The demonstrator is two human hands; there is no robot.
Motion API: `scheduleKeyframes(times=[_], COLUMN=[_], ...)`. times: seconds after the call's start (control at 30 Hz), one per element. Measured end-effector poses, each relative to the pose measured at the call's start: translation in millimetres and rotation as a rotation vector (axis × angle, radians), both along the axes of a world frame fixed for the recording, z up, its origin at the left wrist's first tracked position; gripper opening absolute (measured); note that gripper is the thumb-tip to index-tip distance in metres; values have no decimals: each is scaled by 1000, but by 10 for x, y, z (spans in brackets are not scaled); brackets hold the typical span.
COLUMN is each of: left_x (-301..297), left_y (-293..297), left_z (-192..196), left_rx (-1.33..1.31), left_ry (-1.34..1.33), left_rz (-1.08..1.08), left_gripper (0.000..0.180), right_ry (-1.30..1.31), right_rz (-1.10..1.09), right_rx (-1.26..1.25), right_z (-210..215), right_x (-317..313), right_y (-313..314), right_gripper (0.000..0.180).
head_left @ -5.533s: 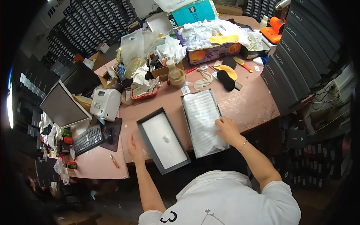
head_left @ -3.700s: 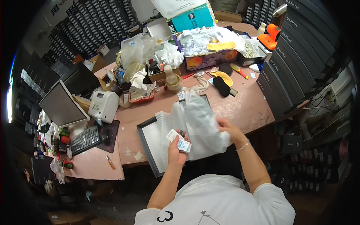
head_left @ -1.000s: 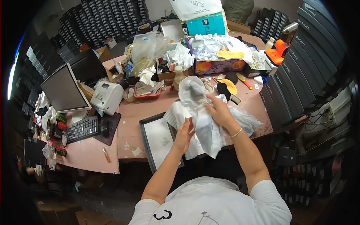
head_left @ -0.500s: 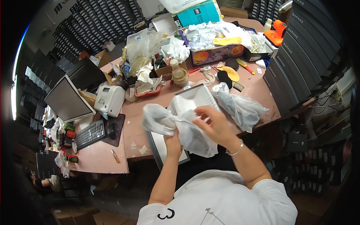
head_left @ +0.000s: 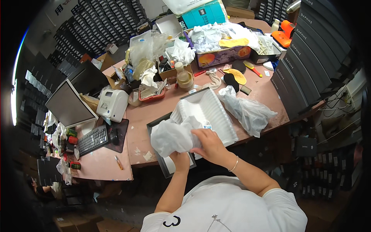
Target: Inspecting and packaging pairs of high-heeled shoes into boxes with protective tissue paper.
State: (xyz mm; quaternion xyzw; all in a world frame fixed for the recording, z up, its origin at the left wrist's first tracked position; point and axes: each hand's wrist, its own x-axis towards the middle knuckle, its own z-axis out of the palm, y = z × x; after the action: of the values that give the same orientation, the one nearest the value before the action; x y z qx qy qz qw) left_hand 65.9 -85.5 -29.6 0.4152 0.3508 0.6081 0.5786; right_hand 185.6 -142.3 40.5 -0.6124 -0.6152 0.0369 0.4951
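Note:
My left hand (head_left: 180,161) grips a white plastic bag (head_left: 169,136) from below; something bulky is inside, but its kind does not show. My right hand (head_left: 210,145) closes on the bag's right end, thumb below and fingers on top. Under the bag lies a dark grey shallow box part (head_left: 165,165) with a pale inside. Beside it, ridged white foam sheet (head_left: 220,116) spreads over a dark-edged box. A small white packet with blue print (head_left: 207,125) lies on the foam near my right fingers. To the right rests a second bulky white plastic bag (head_left: 251,115).
Tall stacks of dark shoeboxes (head_left: 301,65) stand at the right. A purple box of white paper (head_left: 216,58), a glue jar (head_left: 184,79) and a red basket (head_left: 152,96) line the back. At left are a label printer (head_left: 113,104), keyboard (head_left: 92,139) and cutter knife (head_left: 118,162).
The bag has come down and been gathered into a rounder bundle. My right hand has moved down and left onto it. The small packet now shows on the foam, and more foam is visible.

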Motion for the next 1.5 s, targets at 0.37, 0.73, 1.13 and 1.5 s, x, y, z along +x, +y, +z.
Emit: scheduleKeyframes(times=[0.37,0.73,1.13,1.5], left_x=[-78,-118,-109,108], left_y=[29,68,220,1289], left_z=[81,348,733,1330], left_rx=[-41,-276,-248,51], left_ry=[207,-143,-535,-321], left_rz=[-123,-179,-581,-273], left_gripper=[31,40,54,25], right_ry=[402,353,923,908], right_rz=[429,198,353,365], right_rx=[-95,-459,-365,-546], right_z=[251,124,-61,-170], right_x=[-446,253,605,1070], right_y=[30,-156,-299,-521], right_gripper=[26,50,49,69])
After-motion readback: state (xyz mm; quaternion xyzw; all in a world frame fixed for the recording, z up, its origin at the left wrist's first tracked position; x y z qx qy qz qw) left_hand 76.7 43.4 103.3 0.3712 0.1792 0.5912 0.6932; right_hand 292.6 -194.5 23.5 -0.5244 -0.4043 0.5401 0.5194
